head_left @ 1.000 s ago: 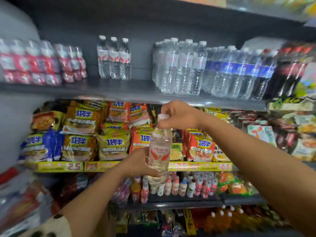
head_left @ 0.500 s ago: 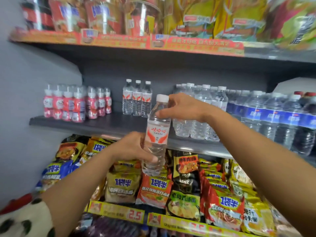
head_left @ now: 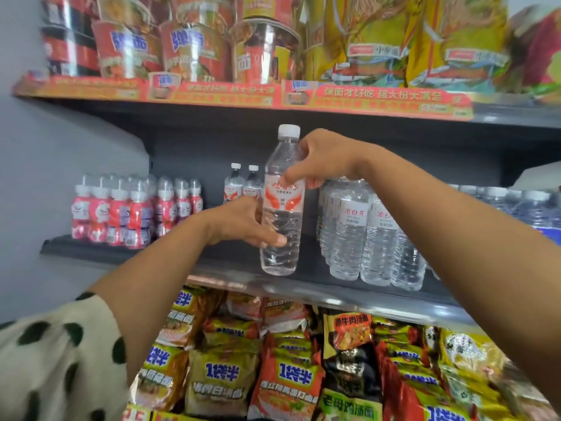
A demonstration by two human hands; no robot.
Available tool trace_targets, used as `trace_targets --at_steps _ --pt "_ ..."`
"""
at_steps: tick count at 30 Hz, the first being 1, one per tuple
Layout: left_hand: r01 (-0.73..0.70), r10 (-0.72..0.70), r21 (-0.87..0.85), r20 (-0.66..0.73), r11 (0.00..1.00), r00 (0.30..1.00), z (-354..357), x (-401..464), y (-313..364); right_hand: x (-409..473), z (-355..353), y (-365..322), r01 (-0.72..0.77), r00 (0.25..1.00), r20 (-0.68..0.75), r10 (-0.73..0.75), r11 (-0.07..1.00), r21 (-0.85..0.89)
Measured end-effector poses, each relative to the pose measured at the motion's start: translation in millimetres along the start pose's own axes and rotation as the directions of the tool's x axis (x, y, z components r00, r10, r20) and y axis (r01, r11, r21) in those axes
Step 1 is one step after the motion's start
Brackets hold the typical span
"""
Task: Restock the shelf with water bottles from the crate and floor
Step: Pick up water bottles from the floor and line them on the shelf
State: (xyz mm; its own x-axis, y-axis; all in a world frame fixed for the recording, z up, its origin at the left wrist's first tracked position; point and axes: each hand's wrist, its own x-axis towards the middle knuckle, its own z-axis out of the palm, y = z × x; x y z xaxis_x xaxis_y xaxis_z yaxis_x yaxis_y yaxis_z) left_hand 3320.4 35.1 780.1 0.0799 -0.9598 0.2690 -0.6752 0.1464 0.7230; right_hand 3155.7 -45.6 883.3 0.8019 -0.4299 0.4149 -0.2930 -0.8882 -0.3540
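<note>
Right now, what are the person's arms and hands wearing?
Both hands are bare: no gloves, rings or watch visible. The left hand belongs to an arm with a cream sleeve with dark green dots pushed up past the elbow. The right hand and its forearm show no sleeve.

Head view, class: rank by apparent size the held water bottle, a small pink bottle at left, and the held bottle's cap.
1. Held water bottle, though nearness inflates it.
2. Small pink bottle.
3. Cap.

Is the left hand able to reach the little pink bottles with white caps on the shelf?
Probably yes. The left hand grips the clear plastic water bottle, but the small pink bottles with white caps stand just left of it on the dark shelf, with nothing between.
</note>
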Motion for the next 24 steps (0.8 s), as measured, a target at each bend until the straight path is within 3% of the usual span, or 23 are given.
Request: trace_targets --at_steps 9,24 --pt "0.078 -0.078 -0.042 0.008 0.996 0.997 -14.8 65.7 -63.3 73.5 39.4 48.0 -0.166 0.986 -0.008 0.167 0.983 0.074" --pt "0.127 -0.127 -0.045 -0.016 0.991 0.992 -13.2 161.5 -131.0 166.0 77.5 122.7 -0.275 0.961 0.071 0.269 0.956 0.102"
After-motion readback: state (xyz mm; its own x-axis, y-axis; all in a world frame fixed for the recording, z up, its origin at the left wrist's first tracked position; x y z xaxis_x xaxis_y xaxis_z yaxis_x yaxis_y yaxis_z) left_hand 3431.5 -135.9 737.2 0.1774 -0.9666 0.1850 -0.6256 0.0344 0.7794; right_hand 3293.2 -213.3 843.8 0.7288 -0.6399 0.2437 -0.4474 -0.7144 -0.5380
